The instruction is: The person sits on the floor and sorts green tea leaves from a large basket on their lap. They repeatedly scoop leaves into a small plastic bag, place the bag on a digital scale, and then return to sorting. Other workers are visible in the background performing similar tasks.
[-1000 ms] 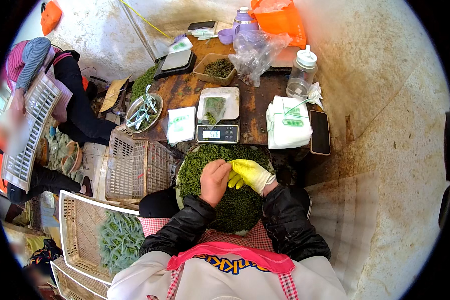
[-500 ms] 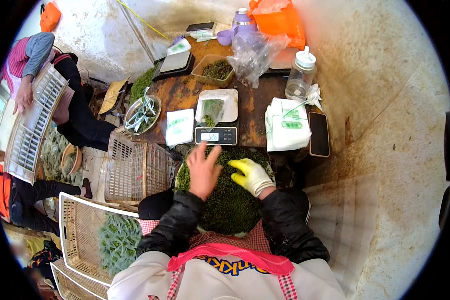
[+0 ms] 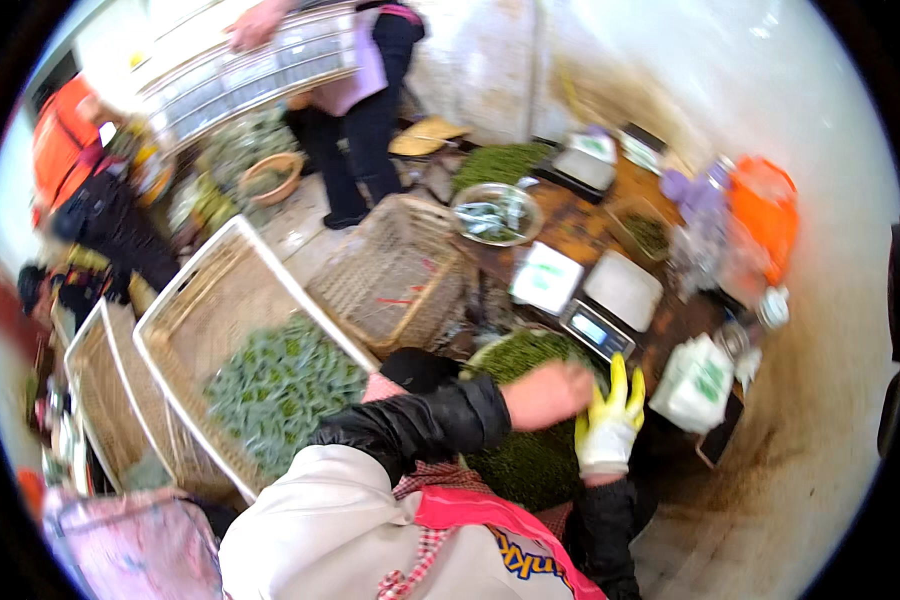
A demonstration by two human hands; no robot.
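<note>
My bare left hand [image 3: 555, 392] is blurred and curled over a round container of small green plant material [image 3: 525, 355]; what its fingers hold, if anything, is hidden. Beside it my right hand [image 3: 612, 425], in a yellow-and-white glove, has its fingers spread and holds nothing visible; its fingertips reach toward a digital scale [image 3: 595, 330] with a pale square plate [image 3: 620, 285]. A stack of printed white bags [image 3: 545, 280] lies left of the scale, and a thicker stack [image 3: 695, 385] lies to its right.
A steel bowl [image 3: 495, 210], plastic tub [image 3: 645, 230] and orange bag [image 3: 765, 210] are on the table. Woven baskets [image 3: 390, 270] stand left, with a white-rimmed crate [image 3: 195, 285] holding small filled bags. A person carrying a rack [image 3: 250, 70] and another in orange [image 3: 70, 140] are behind.
The view has swung left and blurred. My left hand has lifted off the scale area and curled; the small bag no longer shows on the scale's plate. My gloved fingers have spread.
</note>
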